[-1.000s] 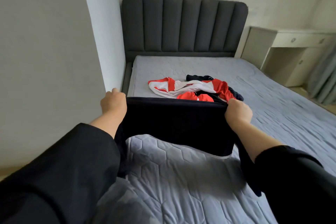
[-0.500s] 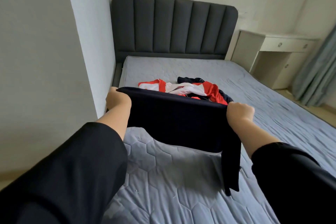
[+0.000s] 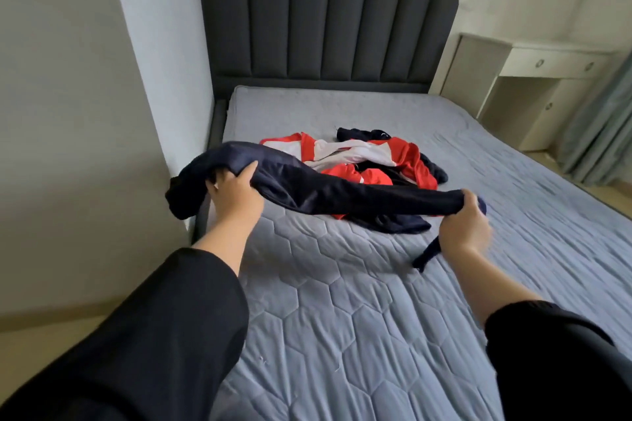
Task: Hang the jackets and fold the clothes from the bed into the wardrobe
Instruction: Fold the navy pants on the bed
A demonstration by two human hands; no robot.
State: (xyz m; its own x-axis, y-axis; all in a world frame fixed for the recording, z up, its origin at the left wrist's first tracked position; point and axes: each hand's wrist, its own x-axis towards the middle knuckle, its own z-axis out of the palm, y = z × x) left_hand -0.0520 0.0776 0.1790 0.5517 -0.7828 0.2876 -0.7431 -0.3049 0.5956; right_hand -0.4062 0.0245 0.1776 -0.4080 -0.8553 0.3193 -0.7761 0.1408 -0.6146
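Observation:
A dark navy garment (image 3: pixel 328 193) stretches across the bed between my two hands, a little above the mattress. My left hand (image 3: pixel 236 193) grips its left end, with a loose fold hanging past my fingers over the bed's left edge. My right hand (image 3: pixel 463 225) grips the right end, and a thin dark strip dangles below it. Behind the garment lies a heap of red, white and dark clothes (image 3: pixel 369 161) on the grey quilted mattress (image 3: pixel 342 318). The wardrobe is out of view.
A dark padded headboard (image 3: pixel 328 27) stands at the far end. A white wall corner (image 3: pixel 160 61) runs close along the bed's left side. A white desk with drawers (image 3: pixel 533 79) and a grey-blue curtain (image 3: pixel 602 133) are at the right.
The navy garment was held up taut as a flat sheet; now it is lowered and bunched into a narrow band. My hands have spread wider apart and the left hand has turned palm up.

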